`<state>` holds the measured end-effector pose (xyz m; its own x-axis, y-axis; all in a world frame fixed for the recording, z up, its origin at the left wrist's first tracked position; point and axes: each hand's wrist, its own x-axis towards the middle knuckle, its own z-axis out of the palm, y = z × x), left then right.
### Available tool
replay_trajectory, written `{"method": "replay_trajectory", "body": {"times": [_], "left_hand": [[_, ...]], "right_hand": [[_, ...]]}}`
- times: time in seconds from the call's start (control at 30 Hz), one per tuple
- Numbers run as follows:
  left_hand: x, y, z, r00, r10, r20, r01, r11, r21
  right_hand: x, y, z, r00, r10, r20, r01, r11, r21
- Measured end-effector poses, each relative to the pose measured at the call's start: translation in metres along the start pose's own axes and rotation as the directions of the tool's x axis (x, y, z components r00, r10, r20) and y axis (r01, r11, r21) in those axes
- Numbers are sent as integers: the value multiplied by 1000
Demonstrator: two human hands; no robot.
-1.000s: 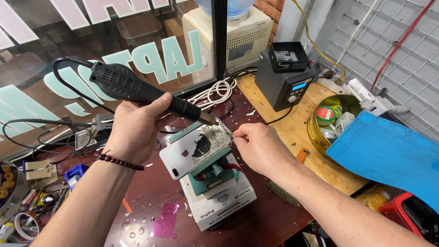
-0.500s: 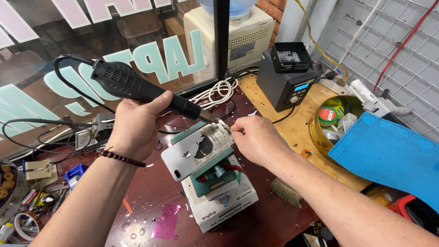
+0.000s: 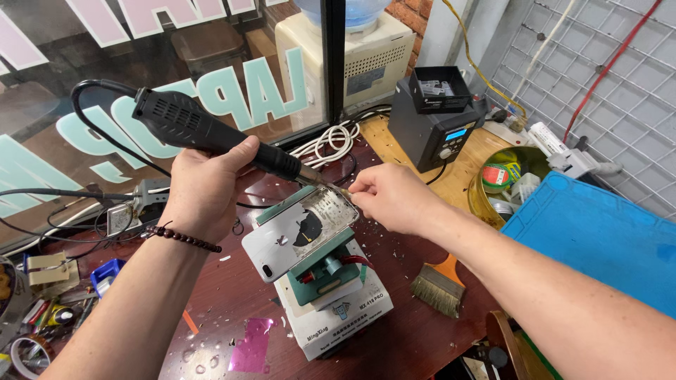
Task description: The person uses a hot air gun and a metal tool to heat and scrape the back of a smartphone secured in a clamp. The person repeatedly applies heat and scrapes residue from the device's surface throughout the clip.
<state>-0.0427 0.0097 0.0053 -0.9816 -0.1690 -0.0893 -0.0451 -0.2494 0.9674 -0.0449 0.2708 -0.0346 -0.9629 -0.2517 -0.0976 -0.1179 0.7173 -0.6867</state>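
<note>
Now, at nine o'clock of the view, the left hand (image 3: 204,186) is closed around the black plastic hot-air gun with its trailing black cable (image 3: 211,134), its metal nozzle slanting down toward three o'clock and ending just over the upper corner of the white smartphone with its broken back glass (image 3: 299,232). A dark beaded bracelet (image 3: 182,239) circles that wrist. The phone lies tilted, back up, on the green clamp of a small white box-shaped fixture (image 3: 338,309) that stands on the dark red-brown bench (image 3: 225,309) at the centre. Compared with half a second ago, the hot-air gun and left hand sit much as they did, and the phone has not shifted on its clamp. At two o'clock of the phone, the right hand (image 3: 391,197) is pinched shut, fingertips (image 3: 355,188) at the phone's upper corner beside the nozzle; what they pinch is too small to tell. It has stayed at that corner, barely moved. At four o'clock of the fixture lies an orange-handled bristle brush (image 3: 440,285). Farther toward three o'clock a blue silicone mat (image 3: 598,239) covers the bench, and at one o'clock stands a dark grey rework station with a lit blue display (image 3: 440,127).
</note>
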Motion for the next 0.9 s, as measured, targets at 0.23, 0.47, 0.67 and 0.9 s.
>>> {"method": "replay_trajectory", "body": {"times": [0.23,0.47,0.67,0.9], "left_hand": [[-11,6,-28,996,39,74,-35,998,-55],[-16,-2,-36,987,-11,158,17,999,-38],[-18,-7,-27,972,0,235,21,996,-87],[-19,-6,-10,981,6,195,3,999,-47]], "right_hand": [[-51,-18,-4,956,289,-43,-281,951,128],[-73,-32,22,949,294,-115,-293,956,32],[-77,-33,28,934,323,-151,-319,946,49],[-58,-19,29,974,114,-194,-89,987,131]]}}
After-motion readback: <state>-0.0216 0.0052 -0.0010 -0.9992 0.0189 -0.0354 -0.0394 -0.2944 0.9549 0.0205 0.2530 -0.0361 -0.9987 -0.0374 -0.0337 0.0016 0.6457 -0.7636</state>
